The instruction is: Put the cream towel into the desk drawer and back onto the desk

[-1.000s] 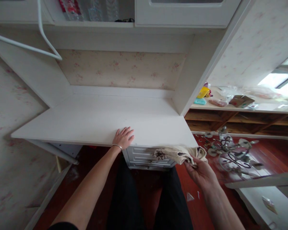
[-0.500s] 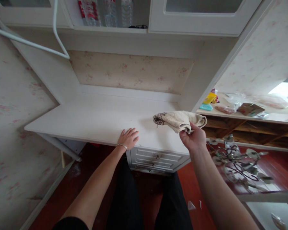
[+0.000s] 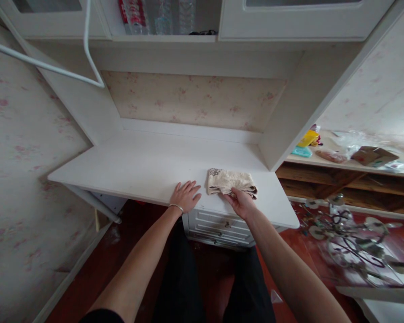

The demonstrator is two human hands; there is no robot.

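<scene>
A folded beige cloth [image 3: 231, 180] with a dark pattern at its left end lies on the white desk [image 3: 148, 157]. My right hand [image 3: 240, 202] grips the cloth's front edge, thumb on top and fingers tucked beneath it. My left hand [image 3: 185, 196], with a thin bracelet at the wrist, rests flat on the desk's front edge, fingers spread, a little left of the cloth. Below the cloth, white drawers [image 3: 222, 224] with small knobs show under the desktop.
Above the desk, a shelf holds plastic bottles [image 3: 163, 18]. A white metal bar [image 3: 63, 74] juts in at upper left. To the right, a low shelf unit [image 3: 326, 179] carries bags and a cardboard box [image 3: 373, 156]. A chandelier [image 3: 353, 237] lies on the red floor.
My right hand has brought the cloth down and left, from above the desk's right side onto its surface, where it now lies flatter. My left hand has stayed at the desk's edge.
</scene>
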